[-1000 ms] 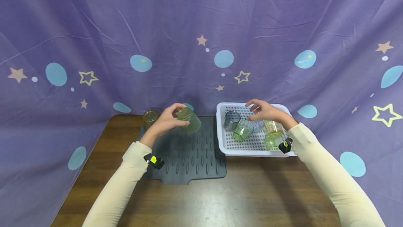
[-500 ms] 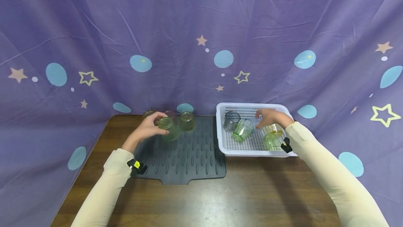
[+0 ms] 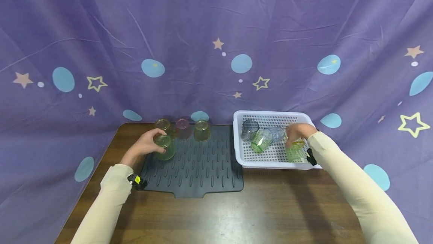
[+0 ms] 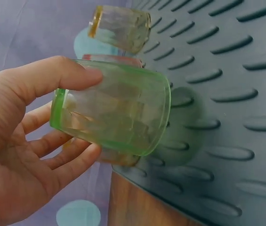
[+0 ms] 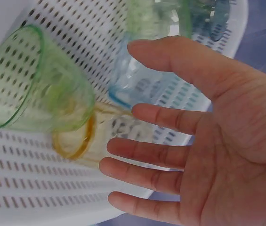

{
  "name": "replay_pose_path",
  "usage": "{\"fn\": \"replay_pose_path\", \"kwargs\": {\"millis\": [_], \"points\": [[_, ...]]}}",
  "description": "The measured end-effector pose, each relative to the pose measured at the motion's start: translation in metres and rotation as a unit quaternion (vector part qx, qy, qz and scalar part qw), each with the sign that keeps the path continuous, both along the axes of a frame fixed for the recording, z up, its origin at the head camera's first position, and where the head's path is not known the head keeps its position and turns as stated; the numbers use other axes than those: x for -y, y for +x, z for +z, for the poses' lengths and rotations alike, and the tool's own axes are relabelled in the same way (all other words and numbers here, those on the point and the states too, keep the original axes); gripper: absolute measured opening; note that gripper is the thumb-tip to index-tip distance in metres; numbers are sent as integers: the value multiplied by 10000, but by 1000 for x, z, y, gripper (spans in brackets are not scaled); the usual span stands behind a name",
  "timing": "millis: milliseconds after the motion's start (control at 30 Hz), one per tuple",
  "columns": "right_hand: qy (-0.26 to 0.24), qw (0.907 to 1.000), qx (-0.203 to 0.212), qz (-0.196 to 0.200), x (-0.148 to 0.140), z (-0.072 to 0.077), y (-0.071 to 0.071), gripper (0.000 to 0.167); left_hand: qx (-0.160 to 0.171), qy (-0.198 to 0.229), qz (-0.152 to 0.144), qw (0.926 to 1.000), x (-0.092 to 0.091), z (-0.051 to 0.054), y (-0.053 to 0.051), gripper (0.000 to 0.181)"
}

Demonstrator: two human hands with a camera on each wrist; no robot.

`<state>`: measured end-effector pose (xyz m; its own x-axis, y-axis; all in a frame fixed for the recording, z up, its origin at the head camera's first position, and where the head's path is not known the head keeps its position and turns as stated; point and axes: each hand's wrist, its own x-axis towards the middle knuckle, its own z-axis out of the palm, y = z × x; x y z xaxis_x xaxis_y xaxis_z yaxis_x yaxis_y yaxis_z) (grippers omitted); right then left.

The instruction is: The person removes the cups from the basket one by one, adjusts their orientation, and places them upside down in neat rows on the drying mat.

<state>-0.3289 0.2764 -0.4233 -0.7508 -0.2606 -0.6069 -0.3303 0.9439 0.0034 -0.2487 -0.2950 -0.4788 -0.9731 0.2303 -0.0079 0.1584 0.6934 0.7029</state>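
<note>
My left hand (image 3: 144, 145) grips an upside-down green glass (image 3: 167, 150) between thumb and fingers, low over the dark ridged drying mat (image 3: 203, 172). In the left wrist view the rim of this green glass faces the mat; contact is hard to tell. My right hand (image 3: 299, 131) hovers in the white basket (image 3: 270, 164), palm down with fingers extended. Just beneath it are a yellow-rimmed glass (image 5: 118, 134) and a green glass (image 5: 52, 89), both tipped over. A light blue glass (image 5: 137, 77) lies beside the fingertips. I see nothing held by that hand.
Along the mat's back edge stand an amber glass (image 3: 162, 124), a pink glass (image 3: 183, 129) and another amber glass (image 3: 202, 130), all inverted. A tilted green glass (image 3: 261, 141) and a grey-blue glass (image 3: 249, 129) sit at the basket's left. A curtain (image 3: 209, 18) hangs behind.
The left hand has carried the green glass left and downward to the mat's left side, uncovering the back row. My right hand has shifted right and lower inside the basket.
</note>
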Motion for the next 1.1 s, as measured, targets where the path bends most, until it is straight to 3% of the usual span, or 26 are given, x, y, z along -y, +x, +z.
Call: {"fn": "replay_pose_path", "kwargs": {"millis": [133,400,633,833,1100], "points": [[295,9995,-4,-70,-4,-3,1,30,114,-25,-16,9999,7,-4,2,66],[241,9994,164,-205,-8,-3,2,37,293,-54,143,9995,16,-14,0,66],[326,9981,237,-476,-14,-14,-2,43,591,29,225,9980,17,-17,3,67],[328,9971,412,-546,-13,-15,-3,44,613,41,301,9977,20,-19,5,69],[205,9938,465,-992,-10,-18,2,41,553,148,302,9979,20,-19,8,68]]}}
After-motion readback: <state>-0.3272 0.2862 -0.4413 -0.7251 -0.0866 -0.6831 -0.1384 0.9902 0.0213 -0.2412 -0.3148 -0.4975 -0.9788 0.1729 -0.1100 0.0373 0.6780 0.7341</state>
